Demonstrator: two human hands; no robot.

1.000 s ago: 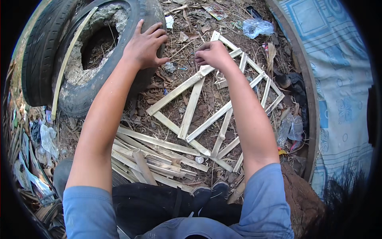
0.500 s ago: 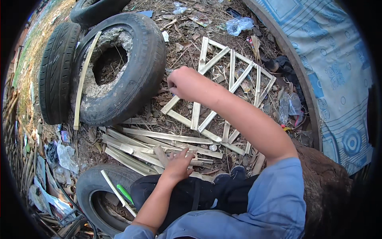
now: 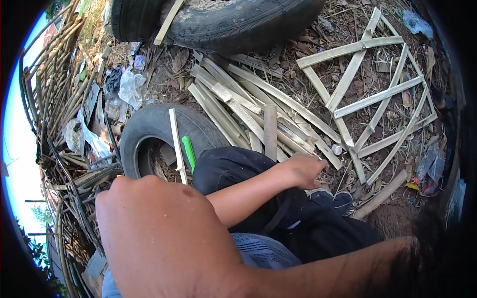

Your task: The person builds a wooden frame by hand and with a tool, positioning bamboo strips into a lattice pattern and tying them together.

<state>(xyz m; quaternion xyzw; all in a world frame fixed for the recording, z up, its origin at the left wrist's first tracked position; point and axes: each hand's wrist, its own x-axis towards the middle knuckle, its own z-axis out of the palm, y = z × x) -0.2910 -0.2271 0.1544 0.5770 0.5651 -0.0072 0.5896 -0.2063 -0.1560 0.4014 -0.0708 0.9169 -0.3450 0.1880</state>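
My right hand [image 3: 154, 218] is raised very near the camera, its forearm crossing from the lower right. Only its back and knuckles show; the fingers are bent out of sight, so any grip is hidden. Lower down, my left hand [image 3: 303, 171] hovers or rests above my shoes, near the ends of a pile of split bamboo strips [image 3: 243, 111]. Its visible fingers are apart and I see nothing held. A short bamboo piece [image 3: 270, 131] stands tilted beside my knee. Farther right, a lattice of crossed bamboo strips [image 3: 348, 79] lies on the ground.
A tyre [image 3: 131, 131] lies at my left, with a bamboo strip [image 3: 176, 144] and a green-handled tool [image 3: 189, 153] on it. Larger tyres [image 3: 243, 27] stand at the back. Plastic litter [image 3: 131, 88] and piled sticks [image 3: 47, 94] fill the left side.
My view has swung left and down. My right hand has come back from above the lattice to close before the camera. The left hand has moved off the strips toward my shoes.
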